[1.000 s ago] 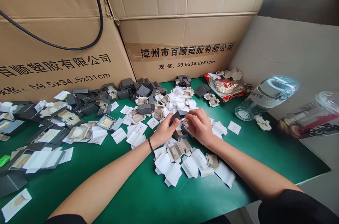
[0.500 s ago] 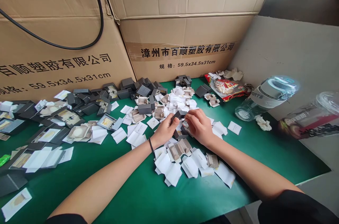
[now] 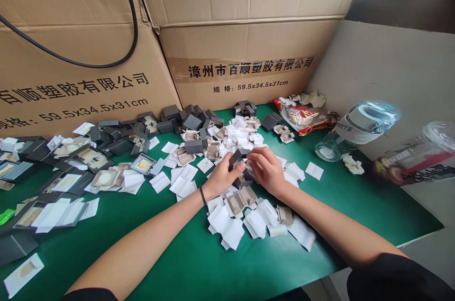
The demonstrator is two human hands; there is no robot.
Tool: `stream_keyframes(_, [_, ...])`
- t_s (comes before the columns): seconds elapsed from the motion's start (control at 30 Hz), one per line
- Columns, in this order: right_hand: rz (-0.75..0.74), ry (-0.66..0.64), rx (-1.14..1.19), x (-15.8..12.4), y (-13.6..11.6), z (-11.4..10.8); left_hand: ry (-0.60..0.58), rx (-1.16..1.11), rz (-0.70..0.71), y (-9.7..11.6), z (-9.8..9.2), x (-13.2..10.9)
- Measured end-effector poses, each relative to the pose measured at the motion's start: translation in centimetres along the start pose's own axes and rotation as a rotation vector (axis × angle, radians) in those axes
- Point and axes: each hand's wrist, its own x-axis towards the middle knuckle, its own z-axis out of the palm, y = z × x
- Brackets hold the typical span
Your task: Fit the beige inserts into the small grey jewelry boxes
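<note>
My left hand (image 3: 224,175) is closed around a small black box (image 3: 239,156), its thumb laid along the near side. Close against the box's right side, my right hand (image 3: 266,169) has its fingers bent and drawn together; what they pinch, if anything, is hidden. Below and between the hands lies another dark box (image 3: 243,180), partly covered by them. White folded paper cards (image 3: 225,225) and grey-brown cardboard inserts (image 3: 241,200) are scattered on the green table (image 3: 170,253) in front of the hands. More white cards (image 3: 241,132) are heaped just beyond.
Black boxes (image 3: 121,142) are piled along the back left. Large cardboard cartons (image 3: 249,50) stand behind. At right are a red snack packet (image 3: 302,118), a clear bottle (image 3: 355,130), a crumpled tissue (image 3: 353,165) and a plastic cup (image 3: 419,156). A black cable (image 3: 133,31) hangs at upper left.
The black box has tilted slightly in my left hand, and the left thumb has shifted a little to the right. My right hand stays in nearly the same place.
</note>
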Motion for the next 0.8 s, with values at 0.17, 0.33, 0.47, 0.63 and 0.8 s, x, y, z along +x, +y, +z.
stream_keyframes(0.17, [0.019, 0.012, 0.016, -0.19, 0.14, 0.21, 0.0, 0.04, 0.016, 0.06, 0.09, -0.02])
stream_keyframes(0.33, [0.126, -0.049, 0.081, -0.27, 0.22, 0.23, -0.011, 0.05, 0.03, -0.14, 0.17, 0.02])
stream_keyframes(0.47, [0.191, -0.134, 0.109, -0.4, 0.37, 0.37, -0.042, 0.032, 0.045, -0.13, 0.09, 0.03])
stream_keyframes(0.63, [0.187, -0.183, 0.117, -0.66, 0.46, 0.39, -0.044, 0.032, 0.052, -0.15, 0.06, 0.07])
stream_keyframes(0.8, [0.191, -0.182, 0.126, -0.76, 0.46, 0.34, -0.045, 0.023, 0.076, -0.45, 0.14, 0.31])
